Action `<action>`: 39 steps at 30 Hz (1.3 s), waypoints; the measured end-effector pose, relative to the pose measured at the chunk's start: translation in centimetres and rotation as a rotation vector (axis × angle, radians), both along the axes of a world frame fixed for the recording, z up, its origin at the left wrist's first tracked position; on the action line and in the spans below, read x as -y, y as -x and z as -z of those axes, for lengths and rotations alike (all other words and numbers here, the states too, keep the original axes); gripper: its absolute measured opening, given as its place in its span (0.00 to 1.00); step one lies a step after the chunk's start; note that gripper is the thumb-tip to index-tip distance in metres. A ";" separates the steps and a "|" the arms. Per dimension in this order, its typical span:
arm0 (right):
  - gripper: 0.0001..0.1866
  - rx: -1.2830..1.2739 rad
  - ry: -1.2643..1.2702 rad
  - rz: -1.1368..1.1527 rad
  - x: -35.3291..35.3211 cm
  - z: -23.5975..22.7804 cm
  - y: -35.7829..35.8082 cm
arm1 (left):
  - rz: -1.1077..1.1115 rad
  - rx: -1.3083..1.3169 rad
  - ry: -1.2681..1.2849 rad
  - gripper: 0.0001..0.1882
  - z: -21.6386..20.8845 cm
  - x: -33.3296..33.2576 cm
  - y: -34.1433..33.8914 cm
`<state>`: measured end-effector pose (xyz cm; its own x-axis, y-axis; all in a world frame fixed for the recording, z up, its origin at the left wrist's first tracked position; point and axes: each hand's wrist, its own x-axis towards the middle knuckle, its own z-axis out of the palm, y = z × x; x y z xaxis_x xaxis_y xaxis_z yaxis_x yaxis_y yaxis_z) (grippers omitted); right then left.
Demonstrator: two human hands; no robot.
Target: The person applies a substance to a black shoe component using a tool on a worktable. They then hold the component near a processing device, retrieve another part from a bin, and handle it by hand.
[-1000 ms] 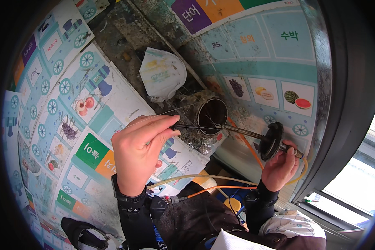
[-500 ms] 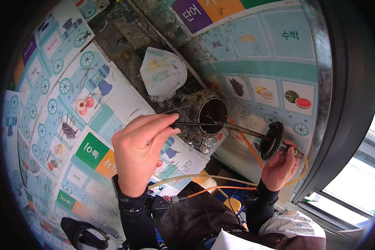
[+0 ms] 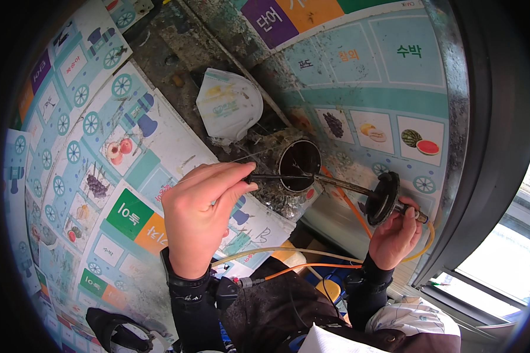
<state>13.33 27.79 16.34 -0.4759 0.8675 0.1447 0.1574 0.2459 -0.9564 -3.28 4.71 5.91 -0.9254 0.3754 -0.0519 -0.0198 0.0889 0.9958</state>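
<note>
My left hand (image 3: 195,217) is closed, pinching a thin dark stick (image 3: 271,176) between thumb and fingertips. The stick reaches right, across the mouth of a grimy round pot (image 3: 287,152), and its far end meets the tip of a metal tube (image 3: 347,184). That tube runs through a round, dark, crusted lid (image 3: 383,199). My right hand (image 3: 396,236) is wrapped around the short tube end on the lid's outer side. Fine pale strands stretch near my left fingertips and over the pot's dark opening. The pot's contents are too dark to make out.
A stained white face mask (image 3: 229,106) lies behind the pot. Printed picture sheets (image 3: 123,170) cover the surface at left and right. An orange hose (image 3: 312,266) and a yellowish hose (image 3: 277,249) cross before my body. A window (image 3: 506,235) is at the right.
My left hand has shifted very slightly to the right with the stick. My right hand and the lid stay in nearly the same place.
</note>
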 end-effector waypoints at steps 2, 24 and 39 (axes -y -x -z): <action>0.15 -0.004 -0.012 -0.008 -0.1 0.0 -0.1 | -0.005 -0.055 -0.020 0.14 0.3 -0.3 0.1; 0.11 -0.051 0.028 -0.058 -0.7 0.8 -1.3 | -0.009 -0.272 -0.002 0.22 1.6 -3.4 0.0; 0.09 0.005 0.036 -0.074 -0.7 1.7 -1.5 | 0.038 -0.331 -0.038 0.24 1.4 -4.9 -0.7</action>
<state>14.78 28.46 14.60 -0.5396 0.8345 0.1111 0.1452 0.2223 -0.9641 -2.56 9.64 4.52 -0.8750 0.4058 0.2639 0.3078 0.0456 0.9504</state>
